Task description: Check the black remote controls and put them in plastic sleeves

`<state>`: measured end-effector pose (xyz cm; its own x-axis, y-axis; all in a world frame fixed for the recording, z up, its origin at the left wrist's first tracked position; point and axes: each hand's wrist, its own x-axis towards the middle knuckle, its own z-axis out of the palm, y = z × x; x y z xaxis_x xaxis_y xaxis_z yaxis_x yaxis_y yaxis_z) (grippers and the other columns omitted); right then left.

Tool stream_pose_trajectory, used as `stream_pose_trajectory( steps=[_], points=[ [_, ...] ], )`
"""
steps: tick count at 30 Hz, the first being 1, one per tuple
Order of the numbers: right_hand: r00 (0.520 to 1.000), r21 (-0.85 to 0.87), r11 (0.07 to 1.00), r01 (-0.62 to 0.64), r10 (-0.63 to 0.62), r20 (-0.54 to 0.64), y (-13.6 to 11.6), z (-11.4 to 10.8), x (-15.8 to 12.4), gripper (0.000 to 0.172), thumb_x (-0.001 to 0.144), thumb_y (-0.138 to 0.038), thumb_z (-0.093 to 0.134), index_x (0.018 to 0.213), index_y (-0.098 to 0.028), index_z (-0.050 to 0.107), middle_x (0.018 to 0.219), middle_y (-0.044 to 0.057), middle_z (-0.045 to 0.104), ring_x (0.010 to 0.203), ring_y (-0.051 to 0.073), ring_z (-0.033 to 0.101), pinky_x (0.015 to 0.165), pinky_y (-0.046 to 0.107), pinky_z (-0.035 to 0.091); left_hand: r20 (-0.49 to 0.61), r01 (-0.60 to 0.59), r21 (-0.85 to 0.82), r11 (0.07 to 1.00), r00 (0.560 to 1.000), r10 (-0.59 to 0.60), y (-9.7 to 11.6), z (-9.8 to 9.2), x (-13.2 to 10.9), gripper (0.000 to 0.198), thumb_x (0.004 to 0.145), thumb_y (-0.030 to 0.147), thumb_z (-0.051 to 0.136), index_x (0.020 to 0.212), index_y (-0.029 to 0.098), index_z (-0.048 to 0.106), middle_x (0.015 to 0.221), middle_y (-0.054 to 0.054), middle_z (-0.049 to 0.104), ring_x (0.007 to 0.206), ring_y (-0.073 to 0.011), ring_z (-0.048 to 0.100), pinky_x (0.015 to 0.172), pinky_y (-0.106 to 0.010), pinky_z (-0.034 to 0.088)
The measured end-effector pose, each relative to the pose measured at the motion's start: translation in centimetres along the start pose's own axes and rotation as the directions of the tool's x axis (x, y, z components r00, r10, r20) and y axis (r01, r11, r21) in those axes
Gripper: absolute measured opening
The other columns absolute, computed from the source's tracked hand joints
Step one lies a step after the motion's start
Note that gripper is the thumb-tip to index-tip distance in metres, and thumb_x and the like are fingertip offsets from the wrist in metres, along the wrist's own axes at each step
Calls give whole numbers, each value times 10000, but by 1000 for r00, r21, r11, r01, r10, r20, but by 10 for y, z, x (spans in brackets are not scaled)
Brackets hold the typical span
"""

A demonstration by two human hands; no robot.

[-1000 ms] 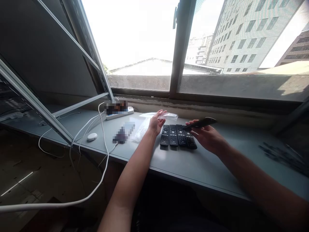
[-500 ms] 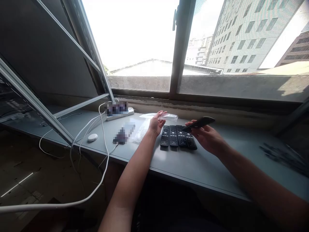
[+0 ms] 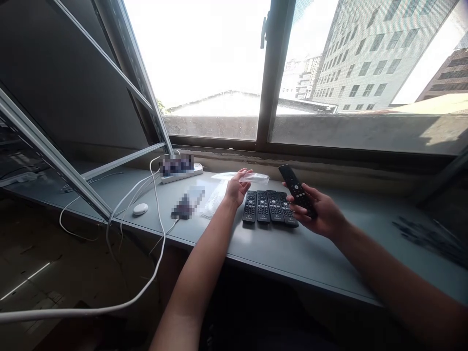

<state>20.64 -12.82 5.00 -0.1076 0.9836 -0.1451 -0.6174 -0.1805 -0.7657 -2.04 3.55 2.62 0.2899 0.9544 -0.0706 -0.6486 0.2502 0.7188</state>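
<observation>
My right hand (image 3: 317,208) is closed around a black remote control (image 3: 298,191), raised off the table with its button side showing. Several more black remotes (image 3: 263,206) lie side by side on the table, just left of that hand. My left hand (image 3: 238,187) grips a clear plastic bag (image 3: 259,178), its fingers curled and partly bent away from view. Beneath and left of this hand, more clear plastic bags (image 3: 215,202) rest on the table.
A blurred-out device (image 3: 186,204) with a cable lies left of the bags. Behind it sits a white power strip (image 3: 199,168). A round white object (image 3: 140,209) and loose white cables (image 3: 161,234) are near the metal frame (image 3: 91,192). Dark items (image 3: 427,234) lie at the right.
My right hand has turned the remote from nearly edge-on to upright, so its buttons now face me. The left hand and the row of remotes have stayed put.
</observation>
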Motion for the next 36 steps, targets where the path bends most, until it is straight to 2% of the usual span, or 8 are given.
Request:
stream_pose_trajectory(
  steps=[6,11,14,20,23,28,31,36],
  points=[
    [999,52,999,-5,3,39,-1,0,-1,365,1124,-358,557,1418,-206,713,904,48,650,577,140,492,440,235,518,9,-5,0,1000,1000,5,-1,-1,2,220,1014,179,722,1233,159,725,1353,-121,801,746,-73,720,615,-150,601],
    [999,98,995,-30,26,36,1,-5,2,316,1064,-379,675,1321,-209,748,883,43,607,620,157,502,453,253,543,5,-1,-6,1000,1000,1,-2,-2,3,211,1012,185,725,1221,162,727,1348,-115,798,741,-69,712,613,-153,599],
    [999,46,999,-20,18,39,2,-8,3,277,1030,-348,727,1270,-212,758,833,32,573,630,167,522,449,252,554,-5,5,-12,1000,1000,-5,-2,-1,2,205,1015,173,716,1220,158,726,1324,-120,801,735,-72,709,603,-155,593],
    [998,5,999,-40,41,-53,1,-10,4,269,1069,-402,681,1277,-240,737,1048,97,707,708,185,633,505,268,630,1,-4,3,1000,1000,4,-1,0,0,231,1008,183,742,1238,162,732,1316,-123,801,744,-73,712,623,-151,592],
    [994,-1,998,-61,60,-91,1,-10,5,274,1070,-475,679,1220,-250,721,1108,119,748,700,189,635,447,264,585,8,-4,10,1000,1000,4,-2,-1,0,230,1017,171,720,1246,153,731,1300,-131,803,764,-84,726,619,-155,592],
    [999,-45,999,-29,30,14,3,-8,6,246,1076,-422,607,1223,-259,717,954,82,715,600,177,547,385,263,494,9,-2,12,1000,1000,2,-2,-2,2,216,1019,175,713,1235,162,729,1291,-118,805,780,-87,735,619,-153,590],
    [1000,-63,998,3,-2,13,4,-5,6,275,1056,-358,604,1276,-252,731,877,62,664,579,182,526,396,275,506,0,-2,10,1000,1000,2,-2,-2,2,218,1013,179,723,1231,168,732,1285,-113,807,784,-85,735,627,-149,588],
    [1000,-12,1000,-12,12,-8,4,-3,5,270,1070,-425,671,1232,-225,752,895,64,641,628,172,556,455,263,574,3,-3,9,1000,1000,3,-1,-1,2,206,1018,181,714,1221,162,735,1277,-118,807,791,-87,736,621,-148,588]
  ],
)
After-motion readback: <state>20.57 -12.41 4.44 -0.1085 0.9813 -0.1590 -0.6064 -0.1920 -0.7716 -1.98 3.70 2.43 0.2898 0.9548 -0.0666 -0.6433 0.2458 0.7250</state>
